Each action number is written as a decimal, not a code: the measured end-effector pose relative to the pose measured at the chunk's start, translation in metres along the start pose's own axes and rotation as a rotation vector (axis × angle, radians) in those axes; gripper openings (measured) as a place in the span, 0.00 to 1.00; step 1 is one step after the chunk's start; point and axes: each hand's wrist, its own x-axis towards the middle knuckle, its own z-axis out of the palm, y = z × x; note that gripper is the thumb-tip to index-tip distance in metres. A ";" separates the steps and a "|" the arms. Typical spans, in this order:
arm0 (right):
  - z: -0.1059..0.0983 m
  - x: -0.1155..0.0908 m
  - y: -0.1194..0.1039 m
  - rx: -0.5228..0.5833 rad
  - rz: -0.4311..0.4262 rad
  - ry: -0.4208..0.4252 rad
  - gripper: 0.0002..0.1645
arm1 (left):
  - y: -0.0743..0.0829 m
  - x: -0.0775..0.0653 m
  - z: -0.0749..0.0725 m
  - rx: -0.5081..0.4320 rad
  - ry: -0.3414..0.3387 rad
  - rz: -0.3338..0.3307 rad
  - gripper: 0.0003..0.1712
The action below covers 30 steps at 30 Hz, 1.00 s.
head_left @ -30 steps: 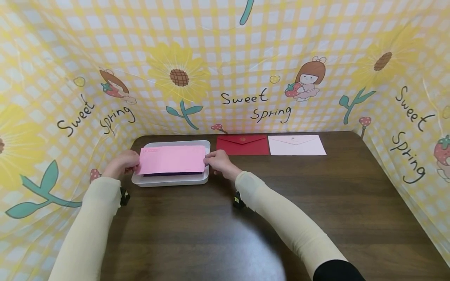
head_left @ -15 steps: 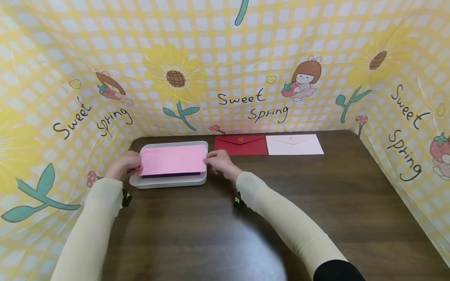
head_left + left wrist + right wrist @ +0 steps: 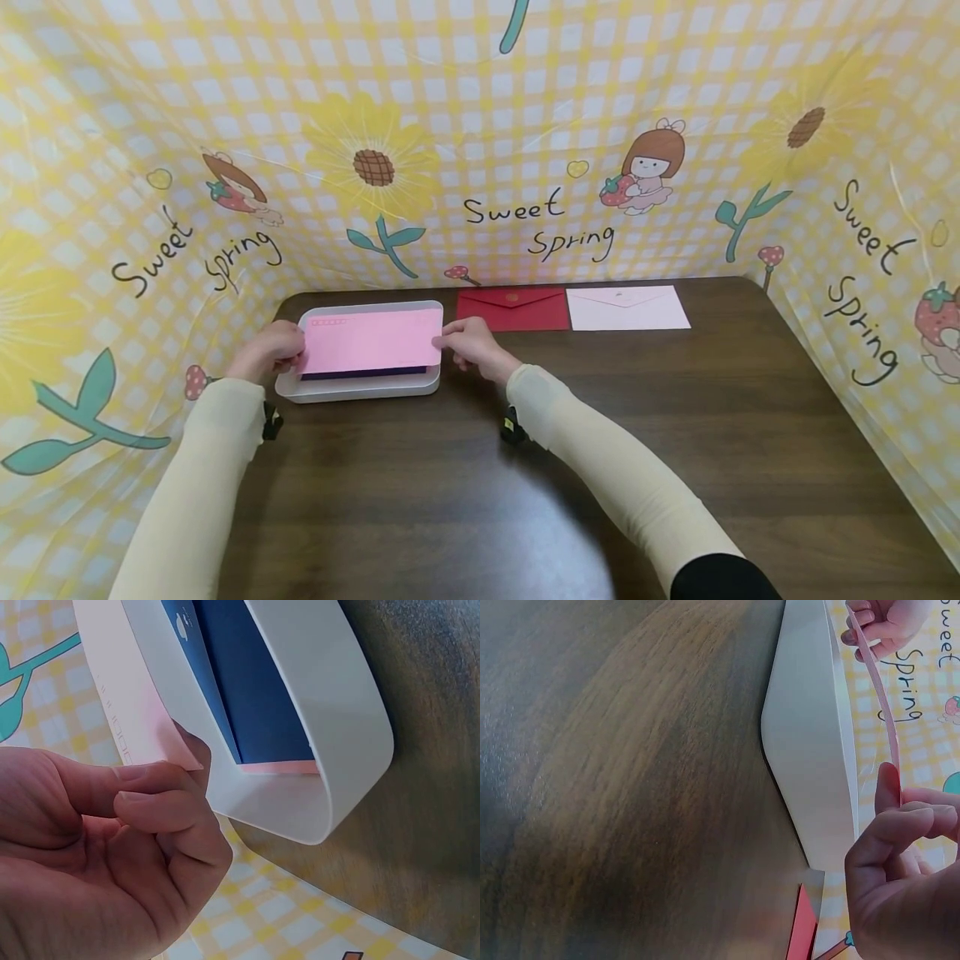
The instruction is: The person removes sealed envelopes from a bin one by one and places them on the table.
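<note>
The left hand pinches one short end of a pink envelope between thumb and curled fingers, and the right hand pinches the opposite short end the same way. Both grips are clamped on that envelope, which spans the space between them, a row of small printed boxes near its far edge on the left-hand side. Just below the two grips, apart from the envelope, sits a white tray; inside it lies a dark blue envelope, with a pink strip showing at its end nearest the left grip. Beyond the right grip and a little to its right, a red envelope lies flat on the dark wooden table, and just beside that, farther from the grip, a white envelope. Behind both grips rises a yellow checked cloth.
</note>
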 end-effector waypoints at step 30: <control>-0.009 0.001 0.004 -0.027 0.009 0.022 0.06 | 0.010 -0.008 0.003 -0.025 -0.071 0.075 0.12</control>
